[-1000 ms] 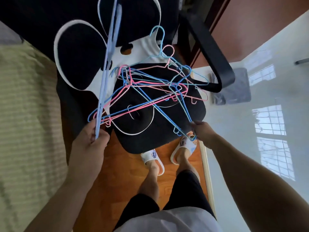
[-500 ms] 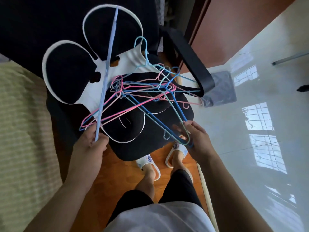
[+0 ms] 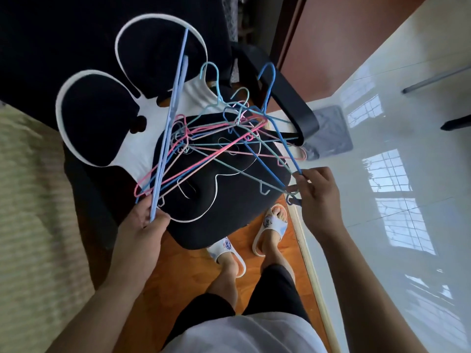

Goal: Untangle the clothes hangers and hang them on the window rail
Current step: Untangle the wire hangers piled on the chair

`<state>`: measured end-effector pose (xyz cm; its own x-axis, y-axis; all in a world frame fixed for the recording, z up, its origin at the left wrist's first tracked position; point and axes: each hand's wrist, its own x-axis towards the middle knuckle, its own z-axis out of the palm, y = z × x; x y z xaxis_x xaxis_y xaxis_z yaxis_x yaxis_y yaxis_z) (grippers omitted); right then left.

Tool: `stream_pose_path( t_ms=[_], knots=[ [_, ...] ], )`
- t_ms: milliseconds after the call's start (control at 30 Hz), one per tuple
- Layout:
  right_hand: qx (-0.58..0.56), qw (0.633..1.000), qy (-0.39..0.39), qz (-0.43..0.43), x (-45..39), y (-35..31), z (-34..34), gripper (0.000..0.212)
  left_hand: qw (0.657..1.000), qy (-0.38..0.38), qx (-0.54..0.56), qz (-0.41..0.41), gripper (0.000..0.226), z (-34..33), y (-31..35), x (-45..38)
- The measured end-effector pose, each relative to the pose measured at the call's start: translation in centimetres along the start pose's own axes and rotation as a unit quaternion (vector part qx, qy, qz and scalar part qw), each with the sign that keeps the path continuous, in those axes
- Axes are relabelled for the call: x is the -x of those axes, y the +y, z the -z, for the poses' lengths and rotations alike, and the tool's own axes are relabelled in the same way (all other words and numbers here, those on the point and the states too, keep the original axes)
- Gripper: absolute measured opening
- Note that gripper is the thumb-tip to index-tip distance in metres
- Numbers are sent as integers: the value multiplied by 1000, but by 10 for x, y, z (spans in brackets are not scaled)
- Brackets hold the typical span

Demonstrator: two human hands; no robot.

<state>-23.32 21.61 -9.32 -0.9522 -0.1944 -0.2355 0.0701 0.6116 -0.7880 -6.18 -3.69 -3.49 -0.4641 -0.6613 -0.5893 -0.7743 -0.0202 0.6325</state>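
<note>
Above the chair (image 3: 229,200), tangled hangers (image 3: 216,146) overlap, their number indistinguishable.

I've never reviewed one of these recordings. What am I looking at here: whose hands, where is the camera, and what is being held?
There is no machine here. A camera worn on a person's head looks down at their own arms, legs and slippers. Both hands hold a tangle of pink and blue wire clothes hangers over a black office chair. The left hand grips a pale blue hanger seen edge-on, plus the tangle's near corner. The right hand pinches a darker blue hanger at its corner. No window rail is in view.
</note>
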Motion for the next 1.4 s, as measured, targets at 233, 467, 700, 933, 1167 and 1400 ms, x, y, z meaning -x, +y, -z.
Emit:
stream_pose_path(
  t_ms=[233, 467, 700, 933, 1167, 1400],
  knots=[
    [45, 999, 10, 8, 14, -9, 35, 19, 1000, 1, 10, 9, 47, 6, 6, 1],
    [161, 986, 49, 13, 31, -65, 86, 24, 999, -30, 15, -13, 46, 14, 33, 11],
    [265, 958, 70, 80, 46, -108, 134, 26, 997, -62, 47, -20, 38, 29, 66, 27],
    [159, 973, 110, 127, 48, -159, 157, 26, 995, -75, 69, -24, 37, 37, 90, 32],
    [8, 996, 91, -14, 40, -175, 144, 19, 991, -101, 79, -44, 31, 48, 114, 35],
    [-457, 868, 45, -188, 82, -158, 128, 27, 979, -165, 44, -113, 39, 55, 132, 51]
  ],
)
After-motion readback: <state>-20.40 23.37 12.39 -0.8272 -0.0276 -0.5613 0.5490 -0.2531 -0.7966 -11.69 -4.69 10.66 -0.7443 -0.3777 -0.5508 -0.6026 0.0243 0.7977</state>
